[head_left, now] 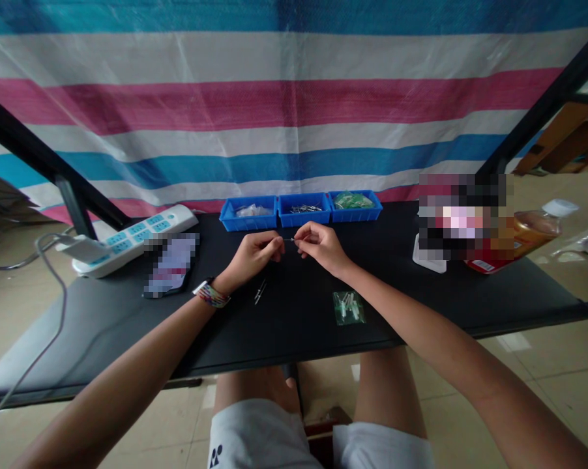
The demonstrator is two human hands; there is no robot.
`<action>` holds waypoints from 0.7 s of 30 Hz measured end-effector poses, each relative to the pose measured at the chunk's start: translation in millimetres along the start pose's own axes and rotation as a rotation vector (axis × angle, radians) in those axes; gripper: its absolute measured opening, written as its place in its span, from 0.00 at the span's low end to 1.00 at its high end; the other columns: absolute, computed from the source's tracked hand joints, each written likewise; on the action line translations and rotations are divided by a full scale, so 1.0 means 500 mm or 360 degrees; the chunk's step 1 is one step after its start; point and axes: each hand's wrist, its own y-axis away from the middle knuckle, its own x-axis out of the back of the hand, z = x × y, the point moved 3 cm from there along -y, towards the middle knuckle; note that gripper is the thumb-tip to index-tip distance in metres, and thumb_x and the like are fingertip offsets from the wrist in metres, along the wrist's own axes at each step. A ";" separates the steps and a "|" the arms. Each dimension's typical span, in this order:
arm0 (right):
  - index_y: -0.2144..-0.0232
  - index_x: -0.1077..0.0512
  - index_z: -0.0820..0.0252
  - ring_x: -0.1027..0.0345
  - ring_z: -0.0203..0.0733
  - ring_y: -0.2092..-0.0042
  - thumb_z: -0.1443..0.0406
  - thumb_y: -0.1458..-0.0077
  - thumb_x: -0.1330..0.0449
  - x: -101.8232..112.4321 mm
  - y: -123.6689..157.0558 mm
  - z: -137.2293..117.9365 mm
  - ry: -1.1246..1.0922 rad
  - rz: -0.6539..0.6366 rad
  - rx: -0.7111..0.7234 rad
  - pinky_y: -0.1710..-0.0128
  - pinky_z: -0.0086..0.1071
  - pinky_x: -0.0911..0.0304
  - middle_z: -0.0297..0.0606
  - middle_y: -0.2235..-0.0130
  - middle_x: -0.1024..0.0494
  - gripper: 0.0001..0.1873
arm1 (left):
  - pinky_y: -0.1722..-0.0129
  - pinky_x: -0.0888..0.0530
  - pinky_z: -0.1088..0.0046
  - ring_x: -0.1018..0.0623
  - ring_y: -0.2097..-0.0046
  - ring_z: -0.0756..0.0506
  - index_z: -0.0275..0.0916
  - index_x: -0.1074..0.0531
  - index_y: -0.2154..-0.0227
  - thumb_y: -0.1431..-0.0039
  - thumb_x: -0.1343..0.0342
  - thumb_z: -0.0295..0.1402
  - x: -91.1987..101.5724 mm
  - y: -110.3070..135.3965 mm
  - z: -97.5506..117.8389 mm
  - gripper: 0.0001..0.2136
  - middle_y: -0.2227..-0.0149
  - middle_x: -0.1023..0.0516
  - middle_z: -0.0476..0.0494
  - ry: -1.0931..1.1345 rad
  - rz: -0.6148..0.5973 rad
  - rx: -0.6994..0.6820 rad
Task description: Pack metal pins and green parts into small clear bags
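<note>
A thin metal pin [289, 240] spans the small gap between my two hands, with a whitish bit near its right end, too small to make out. My left hand [255, 255], wearing a wristband, pinches the left end between thumb and fingers. My right hand [323, 249] is closed in a pinch at the other end. Several loose metal pins [259, 292] lie on the black table below my left hand. Near my right forearm lies a small clear bag [349, 308] with green tint and several white pieces inside.
Three blue bins line the back: the left bin [249, 222] holds clear bags, the middle bin [304, 219] metal pins, the right bin [355, 214] green-tinted bags. A power strip [137, 240] and phone [173, 264] lie left. A bottle [523, 238] lies right. A striped sheet [294, 98] hangs behind.
</note>
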 end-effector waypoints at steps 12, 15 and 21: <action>0.68 0.24 0.59 0.25 0.37 0.72 0.60 0.50 0.31 0.033 -0.040 -0.011 -0.0008 0.0269 0.0128 0.74 0.29 0.27 0.33 0.72 0.21 0.09 | 0.70 0.26 0.72 0.23 0.73 0.47 0.37 0.23 0.69 0.28 0.48 0.54 0.001 -0.002 -0.007 0.24 0.76 0.23 0.45 0.0189 0.0096 0.0092; 0.61 0.19 0.60 0.22 0.38 0.70 0.60 0.46 0.34 0.072 -0.066 -0.013 0.0204 0.0495 0.0225 0.76 0.29 0.28 0.42 0.59 0.16 0.12 | 0.70 0.26 0.71 0.23 0.73 0.46 0.37 0.23 0.69 0.29 0.47 0.53 0.004 -0.002 -0.009 0.24 0.75 0.23 0.44 0.0236 0.0109 0.0125; 0.66 0.17 0.59 0.27 0.35 0.74 0.68 0.42 0.38 0.074 -0.039 -0.012 0.0662 0.0198 0.0329 0.75 0.29 0.34 0.38 0.62 0.16 0.07 | 0.70 0.27 0.71 0.23 0.72 0.46 0.37 0.23 0.70 0.29 0.45 0.51 0.004 -0.001 -0.004 0.22 0.75 0.23 0.44 0.0235 0.0084 0.0134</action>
